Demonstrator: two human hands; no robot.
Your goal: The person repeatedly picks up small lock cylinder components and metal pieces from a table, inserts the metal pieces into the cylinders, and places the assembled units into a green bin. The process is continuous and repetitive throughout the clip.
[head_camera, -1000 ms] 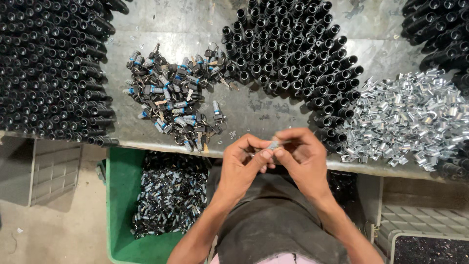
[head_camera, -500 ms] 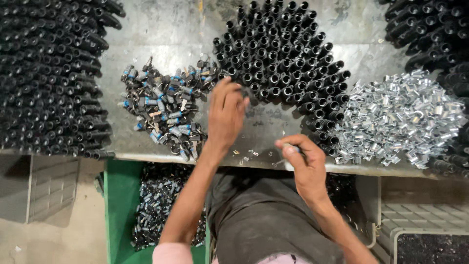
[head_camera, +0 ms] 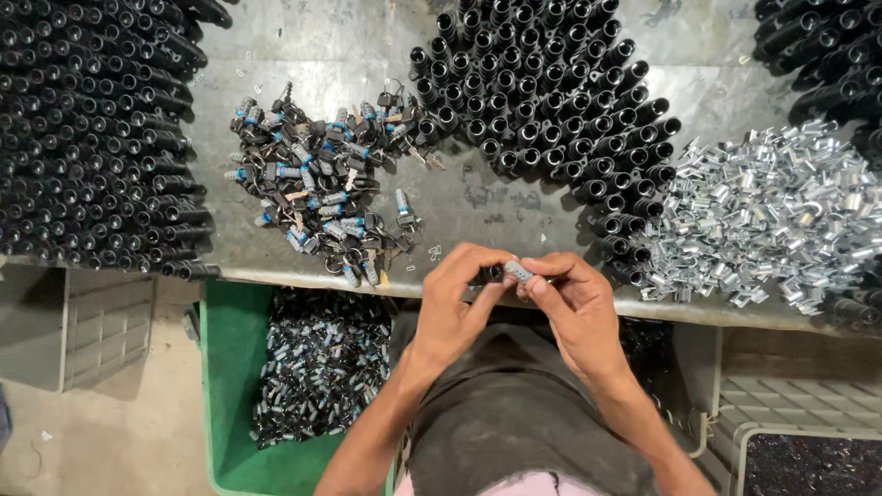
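Both grips on small metal cylinder (head_camera: 517, 272) at table edge (head_camera: 276, 274)

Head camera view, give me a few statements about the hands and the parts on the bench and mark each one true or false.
1. Both hands, left hand and right hand, meet on a small silver cylinder. True.
2. The pile of shiny metal clips lies at the left of the bench. False: it lies at the right.
3. A green bin below the bench edge holds many small dark parts. True.
4. The black tubes in the middle lie flat in one layer. False: they stand packed together, open ends up.
5. The heap of small lock parts sits left of the hands. True.
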